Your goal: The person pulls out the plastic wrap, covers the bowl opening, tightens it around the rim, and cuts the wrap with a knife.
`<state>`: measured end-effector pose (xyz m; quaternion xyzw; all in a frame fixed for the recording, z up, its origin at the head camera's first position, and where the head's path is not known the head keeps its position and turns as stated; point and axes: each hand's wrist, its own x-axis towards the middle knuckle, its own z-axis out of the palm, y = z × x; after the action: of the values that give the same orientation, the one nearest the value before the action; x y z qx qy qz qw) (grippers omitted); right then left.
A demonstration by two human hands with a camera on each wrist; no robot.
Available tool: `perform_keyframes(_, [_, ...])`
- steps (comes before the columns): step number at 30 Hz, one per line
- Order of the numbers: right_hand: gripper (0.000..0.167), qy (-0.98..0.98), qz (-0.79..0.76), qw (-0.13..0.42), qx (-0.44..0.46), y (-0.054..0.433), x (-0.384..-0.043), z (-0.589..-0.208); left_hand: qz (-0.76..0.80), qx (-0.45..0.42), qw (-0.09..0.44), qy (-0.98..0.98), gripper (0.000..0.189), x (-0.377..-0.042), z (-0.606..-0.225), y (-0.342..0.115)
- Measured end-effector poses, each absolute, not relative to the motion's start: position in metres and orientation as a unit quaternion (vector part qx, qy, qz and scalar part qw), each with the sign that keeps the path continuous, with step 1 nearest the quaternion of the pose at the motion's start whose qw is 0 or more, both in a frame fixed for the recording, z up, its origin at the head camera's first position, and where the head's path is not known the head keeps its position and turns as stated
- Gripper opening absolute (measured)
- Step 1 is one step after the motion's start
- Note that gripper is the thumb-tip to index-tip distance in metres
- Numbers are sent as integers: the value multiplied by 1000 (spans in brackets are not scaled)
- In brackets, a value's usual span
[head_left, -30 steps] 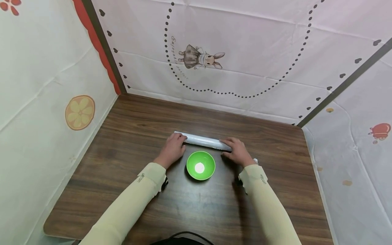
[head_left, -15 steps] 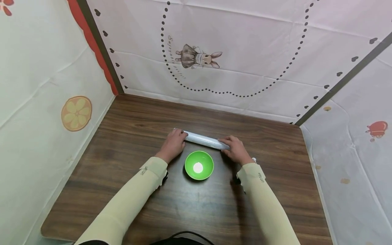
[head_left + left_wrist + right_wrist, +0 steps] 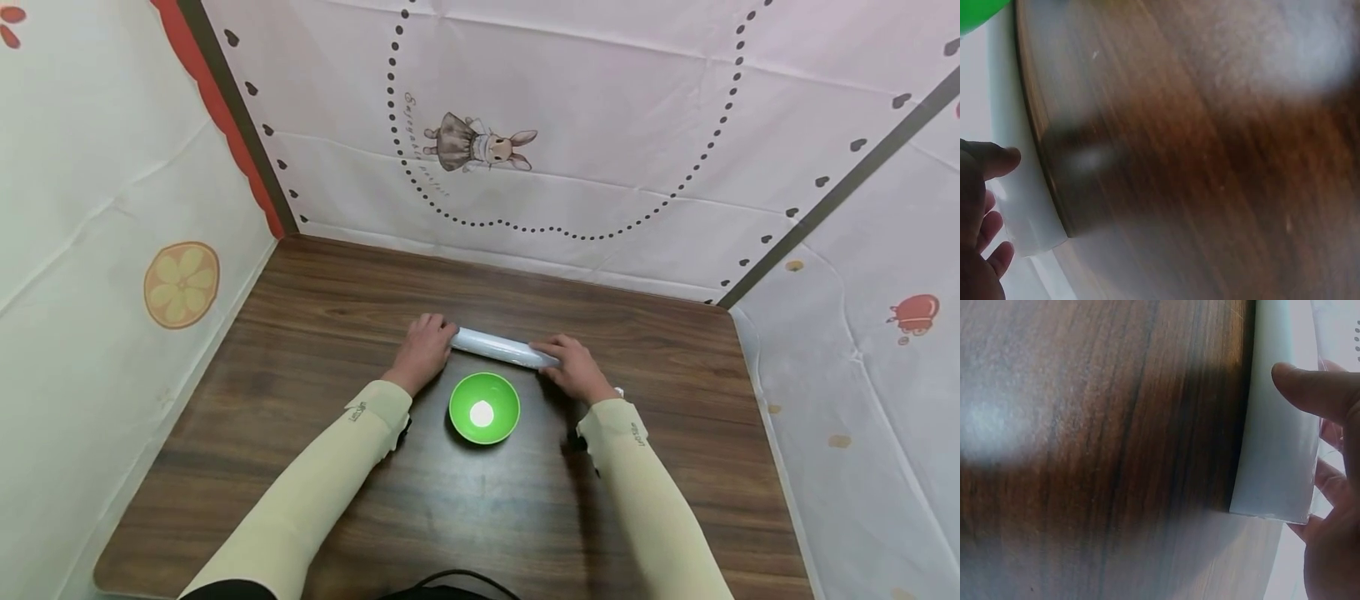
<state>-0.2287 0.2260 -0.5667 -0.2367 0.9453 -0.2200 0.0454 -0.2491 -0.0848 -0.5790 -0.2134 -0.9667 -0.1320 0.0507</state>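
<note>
With the bowl as clock centre on the surface, the roll lies just beyond it, between twelve and one. The left hand grips the roll's eleven o'clock end; the right hand, its two o'clock end. A sheet rises behind, at twelve.

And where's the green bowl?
In the head view, the green bowl sits between the left sleeve and right sleeve, on the near side of the white roll.

The bowl at the frame's centre was bright green, the roll above it bluish white. Brown wood grain streaked the desk; both sleeves were pale cream.
</note>
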Motion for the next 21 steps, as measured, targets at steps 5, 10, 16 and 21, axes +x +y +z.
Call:
perform_keyframes(5, [41,942,-239,37,-233,230,-230,-569,-142,-221,52,-964,21,-251,-579,-87])
perform_keyframes(10, [32,941,-263,27,-211,232,-231,-571,-160,-229,64,-958,21,-252,-579,-90])
perform_keyframes(16, [29,941,-270,9,-205,230,-229,-569,-172,-235,85,-953,18,-252,-580,-93])
perform_keyframes(21, [17,937,-284,-15,-202,227,-226,-568,-171,-240,98,-951,16,-253,-582,-94])
